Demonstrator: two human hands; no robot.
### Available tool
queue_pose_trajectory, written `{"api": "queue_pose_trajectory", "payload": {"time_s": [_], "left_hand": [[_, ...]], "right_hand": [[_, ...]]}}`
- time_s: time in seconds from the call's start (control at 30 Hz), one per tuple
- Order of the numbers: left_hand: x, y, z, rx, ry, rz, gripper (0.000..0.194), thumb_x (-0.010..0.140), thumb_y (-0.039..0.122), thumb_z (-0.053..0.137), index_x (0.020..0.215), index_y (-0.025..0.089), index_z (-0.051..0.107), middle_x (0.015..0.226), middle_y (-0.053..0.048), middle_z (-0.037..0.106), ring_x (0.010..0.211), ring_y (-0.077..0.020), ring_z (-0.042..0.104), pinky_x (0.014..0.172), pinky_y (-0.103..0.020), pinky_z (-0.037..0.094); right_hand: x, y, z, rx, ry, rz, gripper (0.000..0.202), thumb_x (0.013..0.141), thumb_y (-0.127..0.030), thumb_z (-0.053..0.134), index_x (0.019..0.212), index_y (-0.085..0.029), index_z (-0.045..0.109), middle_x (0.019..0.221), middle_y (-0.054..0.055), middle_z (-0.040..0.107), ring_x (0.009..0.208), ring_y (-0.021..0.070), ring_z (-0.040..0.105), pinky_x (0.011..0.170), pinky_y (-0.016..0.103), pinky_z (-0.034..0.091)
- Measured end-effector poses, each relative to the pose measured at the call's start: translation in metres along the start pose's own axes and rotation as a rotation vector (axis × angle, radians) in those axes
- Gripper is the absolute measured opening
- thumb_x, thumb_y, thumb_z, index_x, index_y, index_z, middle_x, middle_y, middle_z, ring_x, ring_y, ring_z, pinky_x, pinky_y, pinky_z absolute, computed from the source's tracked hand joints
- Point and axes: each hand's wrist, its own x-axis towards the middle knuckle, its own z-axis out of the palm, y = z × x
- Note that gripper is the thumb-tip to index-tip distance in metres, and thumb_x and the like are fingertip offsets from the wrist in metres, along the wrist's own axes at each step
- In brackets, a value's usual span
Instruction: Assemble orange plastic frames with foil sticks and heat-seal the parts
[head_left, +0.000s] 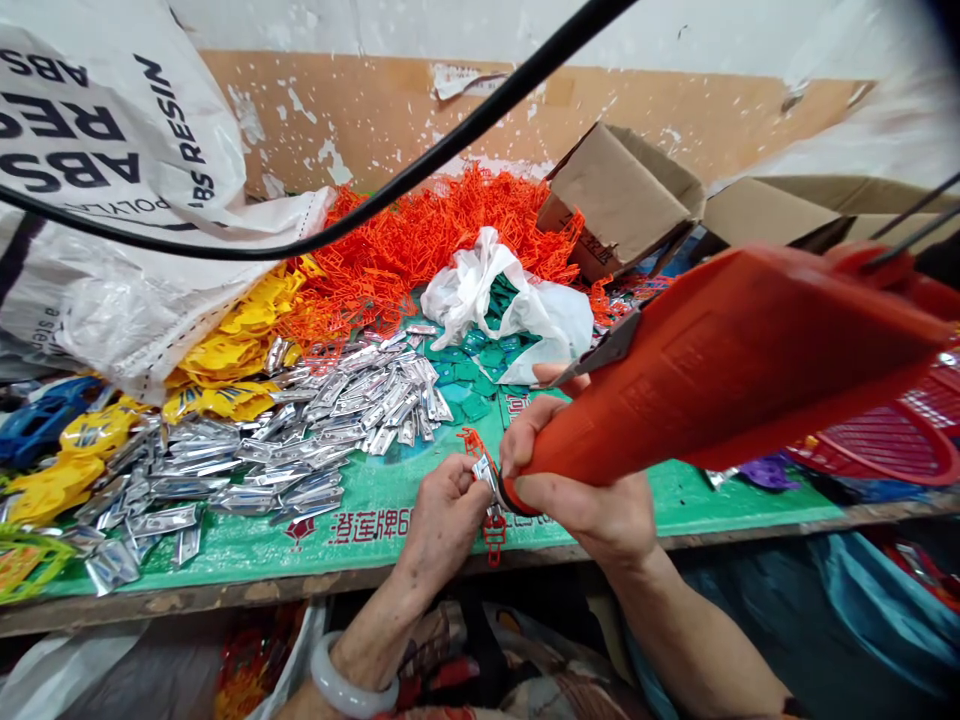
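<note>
left hand (442, 515): fingers clamped on 1 silver piece (483, 470) against orange frame (494, 545) | right hand (611, 515): fingers round red tool (690, 370) | bench (247, 550): silver pile (300, 440)

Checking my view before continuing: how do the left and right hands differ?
The left hand pinches a silver piece; the right hand grips a red tool.
A white bangle circles the left hand's wrist; the right hand's shows none.
Both hands are ungloved and close to an orange part.
</note>
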Motion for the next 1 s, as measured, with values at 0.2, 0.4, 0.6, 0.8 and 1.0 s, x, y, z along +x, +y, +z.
{"api": "queue_pose_trajectory", "payload": {"time_s": [0.2,0.4,0.6,0.8,1.0], "left_hand": [[-0.002,-0.004,0.0,-0.154,-0.029,-0.019,0.004,0.069,0.023,0.054,0.071,0.02,0.055,0.054,0.007,0.048,0.053,-0.0129,0.042,0.061,-0.027,0.041],[-0.001,-0.01,-0.003,-0.15,-0.011,-0.019,0.008,0.07,0.026,0.058,0.068,0.019,0.054,0.054,0.007,0.046,0.054,-0.0127,0.043,0.058,-0.025,0.037],[-0.001,-0.009,-0.01,-0.14,-0.037,-0.048,0.014,0.077,0.031,0.056,0.078,0.018,0.06,0.051,0.007,0.05,0.046,-0.0099,0.041,0.046,-0.021,0.031],[-0.005,-0.014,-0.033,-0.328,-0.178,-0.13,0.014,0.085,0.032,0.058,0.091,0.019,0.059,0.071,0.001,0.063,0.061,-0.0121,0.057,0.052,-0.021,0.044],[-0.008,-0.025,-0.029,-0.766,-0.144,-0.137,0.014,0.075,0.012,0.063,0.089,0.015,0.064,0.086,-0.003,0.066,0.077,-0.0142,0.061,0.077,-0.029,0.052]], "right_hand": [[0.003,-0.003,0.001,-0.098,-0.063,-0.032,0.014,0.068,-0.014,0.067,0.068,-0.023,0.056,0.07,-0.002,0.055,0.065,0.0177,0.055,0.066,0.036,0.049],[0.002,-0.005,0.007,-0.154,-0.03,-0.025,0.018,0.06,-0.012,0.067,0.069,-0.023,0.056,0.069,-0.003,0.058,0.064,0.0176,0.056,0.07,0.037,0.048],[0.004,-0.013,0.007,0.125,0.054,-0.06,0.027,0.064,-0.014,0.071,0.086,-0.025,0.061,0.072,-0.003,0.059,0.062,0.0165,0.056,0.067,0.036,0.05],[0.017,-0.024,-0.012,0.179,0.192,-0.163,0.04,0.066,-0.012,0.071,0.103,-0.027,0.063,0.071,-0.003,0.061,0.063,0.0172,0.056,0.065,0.034,0.048],[0.023,-0.013,-0.03,0.1,0.325,-0.158,0.039,0.064,-0.014,0.077,0.099,-0.025,0.065,0.069,-0.001,0.064,0.061,0.0187,0.057,0.055,0.031,0.048]]}}
